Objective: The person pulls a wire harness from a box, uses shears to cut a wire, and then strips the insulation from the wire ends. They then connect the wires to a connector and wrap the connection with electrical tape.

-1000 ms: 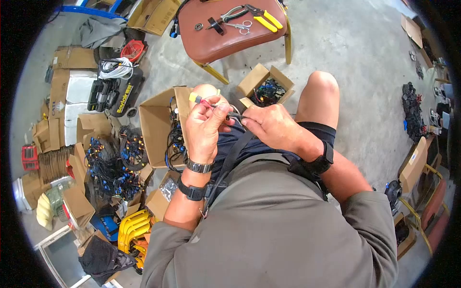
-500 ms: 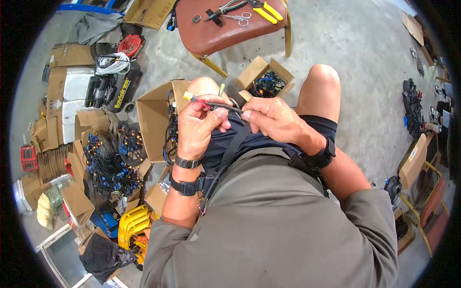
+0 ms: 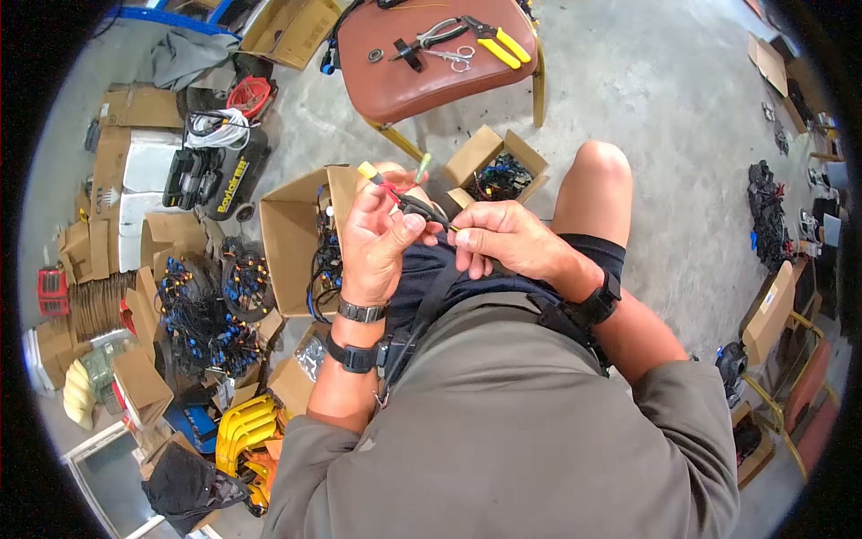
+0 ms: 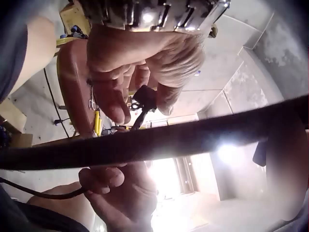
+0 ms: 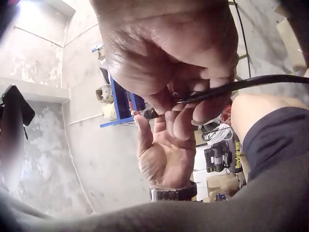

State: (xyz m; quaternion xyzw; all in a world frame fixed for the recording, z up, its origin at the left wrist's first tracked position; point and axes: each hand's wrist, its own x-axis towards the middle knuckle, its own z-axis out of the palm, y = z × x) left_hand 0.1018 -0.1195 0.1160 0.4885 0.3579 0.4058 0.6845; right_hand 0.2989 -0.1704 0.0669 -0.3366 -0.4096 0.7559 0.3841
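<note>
My left hand point(image 3: 370, 238) pinches a black cable point(image 3: 420, 207) between thumb and fingers. From its far end stick out a red wire point(image 3: 388, 186) with a yellow connector point(image 3: 367, 170) and a second, pale green-yellow tip point(image 3: 423, 167). Just to the right, my right hand point(image 3: 507, 238) pinches the cable's other part, with a small yellow bit point(image 3: 453, 228) showing at its fingertips. In the right wrist view the black cable point(image 5: 256, 82) runs out from under the curled fingers. A dark block-like piece point(image 4: 145, 98) sits at the left fingertips in the left wrist view.
Ahead stands a brown chair point(image 3: 395, 90) bearing yellow-handled pliers point(image 3: 498, 45), scissors point(image 3: 460, 59), black-handled pliers point(image 3: 440, 34) and a black roll point(image 3: 408, 54). Cardboard boxes point(image 3: 287, 225) with cables stand near the knees. On the left lie a cable heap point(image 3: 202, 305) and a compressor point(image 3: 235, 184).
The hands drew apart with the cable straight between them, then came slightly closer. The black cable now bends downward towards the right fingertips, and the left palm shows more.
</note>
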